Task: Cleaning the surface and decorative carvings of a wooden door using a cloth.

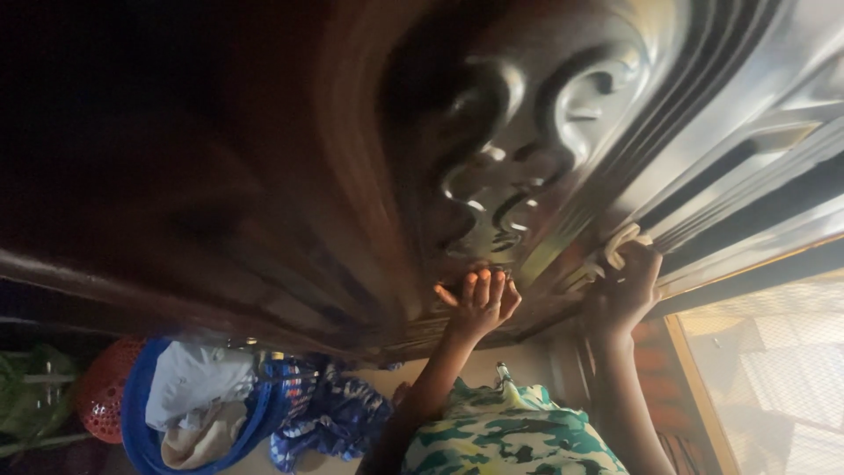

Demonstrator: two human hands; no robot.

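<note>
Left hand (479, 303) lies flat, fingers spread and holding nothing, against the embossed metal door (527, 158); the door surface continues up and away from the palm. Right hand (626, 286) is closed around the pale handle (615, 251) just beside the door's edge, so it is the nearer one. The handle's long axis follows the slanting edge; open room lies right of that hand, toward the bright screen (774, 369).

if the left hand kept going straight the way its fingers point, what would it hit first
Probably the dark embossed metal door: the left hand already lies with its fingers spread at the panel's raised scrollwork. Contact looks likely, but blur hides the depth.
</note>
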